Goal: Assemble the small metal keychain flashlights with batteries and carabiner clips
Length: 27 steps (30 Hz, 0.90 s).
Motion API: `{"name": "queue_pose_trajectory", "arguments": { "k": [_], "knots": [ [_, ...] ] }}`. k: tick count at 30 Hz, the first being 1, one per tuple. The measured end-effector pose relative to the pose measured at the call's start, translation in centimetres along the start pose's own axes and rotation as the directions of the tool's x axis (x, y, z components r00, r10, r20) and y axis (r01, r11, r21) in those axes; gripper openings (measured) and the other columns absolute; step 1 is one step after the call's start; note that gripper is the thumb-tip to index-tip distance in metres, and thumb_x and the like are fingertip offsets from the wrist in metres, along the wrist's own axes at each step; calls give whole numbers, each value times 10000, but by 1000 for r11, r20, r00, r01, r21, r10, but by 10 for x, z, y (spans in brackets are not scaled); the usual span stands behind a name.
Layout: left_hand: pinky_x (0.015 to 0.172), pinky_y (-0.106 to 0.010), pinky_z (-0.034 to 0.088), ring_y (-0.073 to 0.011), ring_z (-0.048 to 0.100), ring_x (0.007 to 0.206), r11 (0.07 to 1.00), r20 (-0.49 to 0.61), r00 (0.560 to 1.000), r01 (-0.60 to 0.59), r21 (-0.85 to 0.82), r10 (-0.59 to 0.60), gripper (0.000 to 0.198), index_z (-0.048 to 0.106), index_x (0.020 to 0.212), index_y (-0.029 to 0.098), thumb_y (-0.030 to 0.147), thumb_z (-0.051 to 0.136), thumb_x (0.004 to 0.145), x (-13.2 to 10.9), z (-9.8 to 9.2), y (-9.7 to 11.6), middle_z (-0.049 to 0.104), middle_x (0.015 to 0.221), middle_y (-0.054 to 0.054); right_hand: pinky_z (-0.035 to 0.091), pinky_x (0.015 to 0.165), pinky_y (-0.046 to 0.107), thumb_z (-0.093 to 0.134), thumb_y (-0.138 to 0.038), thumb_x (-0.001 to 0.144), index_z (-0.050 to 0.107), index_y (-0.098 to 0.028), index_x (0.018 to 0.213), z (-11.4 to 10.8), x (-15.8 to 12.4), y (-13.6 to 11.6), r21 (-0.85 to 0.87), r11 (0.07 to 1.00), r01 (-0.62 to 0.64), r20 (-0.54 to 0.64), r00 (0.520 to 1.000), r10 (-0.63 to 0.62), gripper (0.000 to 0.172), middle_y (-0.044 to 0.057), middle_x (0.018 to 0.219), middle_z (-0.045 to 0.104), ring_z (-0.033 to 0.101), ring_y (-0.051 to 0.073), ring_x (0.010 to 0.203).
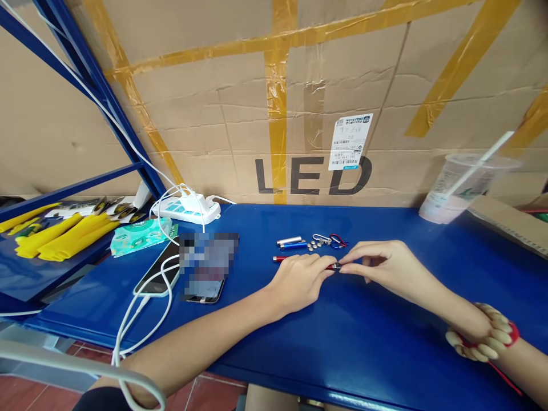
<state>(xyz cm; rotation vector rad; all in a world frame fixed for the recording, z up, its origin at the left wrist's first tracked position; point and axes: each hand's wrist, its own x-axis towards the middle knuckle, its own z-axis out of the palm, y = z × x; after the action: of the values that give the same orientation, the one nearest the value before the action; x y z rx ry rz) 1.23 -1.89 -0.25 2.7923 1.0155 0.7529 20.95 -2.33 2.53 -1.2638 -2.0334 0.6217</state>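
My left hand (299,279) lies curled over a thin red pen-shaped tube (280,258) on the blue table (368,337), fingers closed round it. My right hand (383,264) pinches the tube's dark end at the point where both hands meet. Just behind them lie a silver tube (289,240), a blue tube (293,245), several small round button cells (315,244) and key-ring clips (331,240) in silver, red and blue. A beaded bracelet sits on my right wrist.
A phone (158,277) on a white charging cable and a second, blurred phone lie at the left. A white power strip (188,210) and a green packet (139,235) sit behind them. A plastic cup with straw (454,191) stands at the right, against a cardboard wall. Yellow items fill the left shelf.
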Motion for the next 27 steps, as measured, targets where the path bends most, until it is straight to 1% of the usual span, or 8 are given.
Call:
{"name": "queue_pose_trajectory", "arguments": {
  "k": [6,10,13,16,20,22,25,27],
  "knots": [
    [731,-287,478,-173,600,799,1000,-9,1000,-18,-8,18,246,533,1093,168,236,356,937,1,2,-2,663,893,-33,420,439,240,618,-616,665,719,-197,708,-2,0,-2,-21,1000,-6,10,1000,6,433,48,696,685,551,116,423],
    [789,-287,460,-170,561,844,995,-21,999,-40,-90,39,232,527,1092,160,218,367,935,2,2,-2,654,956,-38,420,442,243,636,-603,652,712,-192,684,-2,-1,-3,21,1000,-23,7,1000,23,420,43,677,681,545,114,411],
    [814,-286,449,-165,542,856,987,-9,999,-47,-153,46,203,526,1066,155,213,388,928,2,1,-2,643,995,-39,412,447,238,657,-570,646,705,-198,661,-1,0,-1,22,998,-52,19,999,51,376,22,609,659,541,114,411],
    [795,-286,450,-166,528,819,983,17,997,-75,-168,79,197,546,1012,141,195,376,928,2,0,-3,636,927,-53,405,458,230,671,-525,651,703,-209,657,0,0,2,2,997,-77,40,996,77,318,7,603,657,544,110,427],
    [782,-269,447,-159,517,799,968,17,995,-92,-233,99,196,549,1006,144,170,373,923,1,-1,-5,623,880,-50,409,483,225,674,-477,669,700,-212,663,2,0,6,15,997,-79,46,996,78,266,0,648,669,557,106,457],
    [770,-257,447,-155,525,810,956,29,997,-59,-287,70,187,547,998,156,171,377,921,0,-1,-4,619,883,-43,409,489,225,678,-455,671,699,-210,660,3,-1,7,25,996,-81,41,996,80,246,-2,647,667,558,105,460],
    [722,-237,452,-145,552,788,931,70,997,45,-363,-21,175,535,994,167,175,378,917,-1,-1,0,604,844,-30,404,477,226,676,-438,669,691,-199,646,5,-2,5,65,992,-105,18,994,104,240,-5,634,660,539,96,431],
    [693,-230,453,-138,567,753,915,88,993,106,-388,-78,171,524,996,170,175,374,914,-3,-1,3,597,813,-21,395,462,225,677,-431,661,687,-195,647,7,-2,2,99,987,-128,7,992,128,237,-11,592,646,528,95,414]
  ]
}}
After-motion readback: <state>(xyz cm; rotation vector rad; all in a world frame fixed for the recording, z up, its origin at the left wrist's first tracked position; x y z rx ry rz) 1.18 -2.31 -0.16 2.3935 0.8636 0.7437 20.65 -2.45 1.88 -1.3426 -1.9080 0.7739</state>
